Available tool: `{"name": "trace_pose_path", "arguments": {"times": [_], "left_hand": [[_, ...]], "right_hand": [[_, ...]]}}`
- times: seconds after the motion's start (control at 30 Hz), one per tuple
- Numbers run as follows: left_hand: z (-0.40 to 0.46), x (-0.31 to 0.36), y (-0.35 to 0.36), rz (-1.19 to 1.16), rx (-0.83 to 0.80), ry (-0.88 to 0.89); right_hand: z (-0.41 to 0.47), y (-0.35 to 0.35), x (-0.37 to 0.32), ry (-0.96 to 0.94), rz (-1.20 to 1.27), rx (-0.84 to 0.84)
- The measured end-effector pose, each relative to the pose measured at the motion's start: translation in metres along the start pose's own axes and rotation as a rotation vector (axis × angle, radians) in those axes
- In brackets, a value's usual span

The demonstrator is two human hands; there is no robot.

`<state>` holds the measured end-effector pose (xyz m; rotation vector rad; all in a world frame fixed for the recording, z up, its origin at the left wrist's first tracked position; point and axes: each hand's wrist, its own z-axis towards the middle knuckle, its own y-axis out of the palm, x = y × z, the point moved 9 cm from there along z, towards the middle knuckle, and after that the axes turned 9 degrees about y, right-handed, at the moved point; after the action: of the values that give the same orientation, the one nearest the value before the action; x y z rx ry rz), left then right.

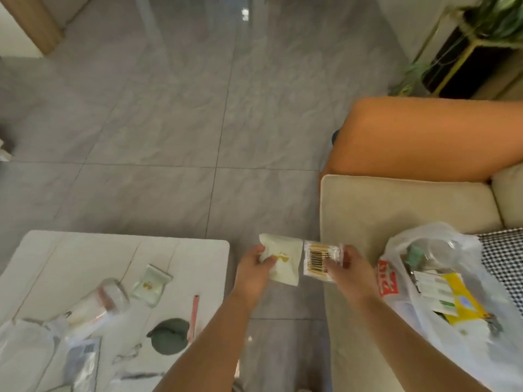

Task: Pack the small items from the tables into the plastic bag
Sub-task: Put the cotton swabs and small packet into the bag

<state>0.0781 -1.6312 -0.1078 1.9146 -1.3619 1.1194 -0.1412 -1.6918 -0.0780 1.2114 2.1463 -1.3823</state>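
The worktop (42,250) runs off the left and bottom edges. The plastic bag (441,343) is cut by the right edge, its contents blurred. Lettering on the barcoded packet (318,260) is unreadable.

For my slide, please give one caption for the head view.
Left hand holds white pouch, right hand holds cotton-swab pack near plastic bag.
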Motion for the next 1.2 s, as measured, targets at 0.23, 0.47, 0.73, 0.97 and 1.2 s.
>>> {"name": "trace_pose_path", "arguments": {"times": [0.23, 0.47, 0.73, 0.97, 1.2], "left_hand": [[-0.032, 0.020, 0.142, 0.119, -0.151, 0.049], [-0.062, 0.023, 0.263, 0.201, -0.317, 0.060], [-0.086, 0.009, 0.339, 0.251, -0.474, 0.011], [-0.088, -0.005, 0.290, 0.291, -0.336, -0.025], [-0.096, -0.032, 0.195, 0.446, -0.235, -0.062]], "right_hand": [[0.008, -0.130, 0.070, 0.098, 0.061, 0.183], [0.012, -0.233, 0.131, 0.184, 0.020, 0.333], [0.016, -0.256, 0.172, 0.299, -0.057, 0.215], [0.019, -0.209, 0.162, 0.241, -0.108, 0.041], [0.001, -0.126, 0.123, 0.065, -0.330, -0.111]]}}
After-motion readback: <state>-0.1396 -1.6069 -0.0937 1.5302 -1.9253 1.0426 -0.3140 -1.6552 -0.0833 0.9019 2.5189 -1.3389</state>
